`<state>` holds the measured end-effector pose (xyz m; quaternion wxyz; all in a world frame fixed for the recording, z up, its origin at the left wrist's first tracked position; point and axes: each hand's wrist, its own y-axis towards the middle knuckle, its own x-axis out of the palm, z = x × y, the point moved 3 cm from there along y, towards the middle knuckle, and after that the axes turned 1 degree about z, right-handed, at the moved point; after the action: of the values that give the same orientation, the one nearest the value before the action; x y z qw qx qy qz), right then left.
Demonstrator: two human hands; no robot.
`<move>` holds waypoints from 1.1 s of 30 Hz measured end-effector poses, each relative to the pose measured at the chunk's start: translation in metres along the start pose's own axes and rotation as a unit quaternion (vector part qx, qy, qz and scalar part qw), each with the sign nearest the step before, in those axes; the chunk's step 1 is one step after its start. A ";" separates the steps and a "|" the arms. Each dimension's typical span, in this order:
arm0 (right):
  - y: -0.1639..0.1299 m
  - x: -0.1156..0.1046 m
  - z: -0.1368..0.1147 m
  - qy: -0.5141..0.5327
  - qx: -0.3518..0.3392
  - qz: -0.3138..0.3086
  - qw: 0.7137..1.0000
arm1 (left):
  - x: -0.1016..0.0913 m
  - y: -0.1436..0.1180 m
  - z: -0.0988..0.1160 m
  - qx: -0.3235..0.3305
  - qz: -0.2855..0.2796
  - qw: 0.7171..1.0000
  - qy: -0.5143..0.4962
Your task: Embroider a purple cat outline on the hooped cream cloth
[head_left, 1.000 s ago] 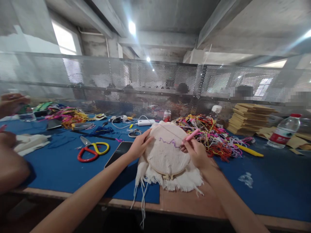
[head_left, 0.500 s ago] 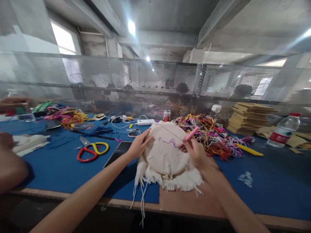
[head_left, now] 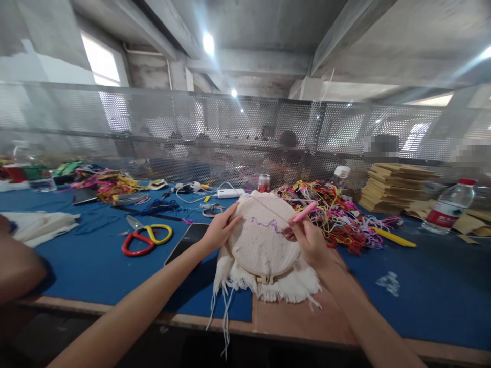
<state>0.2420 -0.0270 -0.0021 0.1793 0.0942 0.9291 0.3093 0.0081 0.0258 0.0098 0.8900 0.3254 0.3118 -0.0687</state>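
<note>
White cloth (head_left: 264, 250) is stretched in a round embroidery hoop (head_left: 264, 279), whose clamp faces me and whose fringed edge hangs over the table front. A wavy purple stitched line crosses the cloth. My left hand (head_left: 220, 229) is closed on the hoop's left rim, thumb on top. In my right hand (head_left: 311, 243), at the hoop's right side, is a pink-handled punch needle (head_left: 306, 211), tilted up to the right. Purple yarn runs near its handle; the tip is hard to make out.
Left of the hoop lie a dark phone (head_left: 186, 243) and red-and-yellow scissors (head_left: 146, 239). Behind are a tangled yarn pile (head_left: 337, 214), a can (head_left: 264, 182) and a power strip (head_left: 229, 193). A bottle (head_left: 447, 207) stands right. A co-worker's arm (head_left: 19, 260) rests at far left.
The co-worker's raised hand at far left has gone from view. The pink handle has shifted slightly right in my right hand. My left hand and the hoop stay nearly still.
</note>
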 end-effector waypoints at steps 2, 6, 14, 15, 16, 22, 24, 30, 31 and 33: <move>0.000 0.000 0.000 0.002 0.002 -0.001 1.000 | 0.000 0.000 0.000 -0.002 0.000 1.000 0.002; 0.000 -0.001 0.001 0.003 0.002 -0.005 1.000 | 0.000 0.000 0.000 -0.002 0.000 1.000 0.005; 0.001 0.001 0.003 0.053 0.019 0.001 0.998 | 0.000 0.001 0.002 -0.008 -0.008 1.000 0.006; 0.001 0.001 0.004 0.061 0.024 0.001 0.998 | 0.000 0.001 0.002 -0.009 -0.008 1.000 0.006; 0.001 0.002 0.004 0.069 0.027 0.000 0.997 | 0.000 0.001 0.002 -0.009 -0.007 1.000 0.005; 0.001 0.005 0.005 0.098 0.037 -0.013 0.994 | 0.000 0.000 0.000 -0.007 -0.005 1.000 0.009; 0.000 0.005 0.004 0.098 0.036 -0.018 0.994 | 0.000 0.000 0.000 -0.008 -0.005 1.000 0.011; 0.000 0.005 0.003 0.089 0.035 -0.017 0.995 | 0.000 0.000 0.001 0.001 -0.006 1.000 0.006; 0.000 0.005 0.003 0.085 0.033 -0.016 0.996 | 0.000 0.000 0.000 0.003 -0.005 1.000 0.004; 0.000 0.005 0.003 0.073 0.031 -0.018 0.997 | 0.000 0.000 0.000 0.005 -0.002 1.000 -0.001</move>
<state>0.2387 -0.0239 -0.0058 0.1135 0.0603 0.9504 0.2832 0.0083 0.0254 0.0097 0.8884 0.3292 0.3116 -0.0723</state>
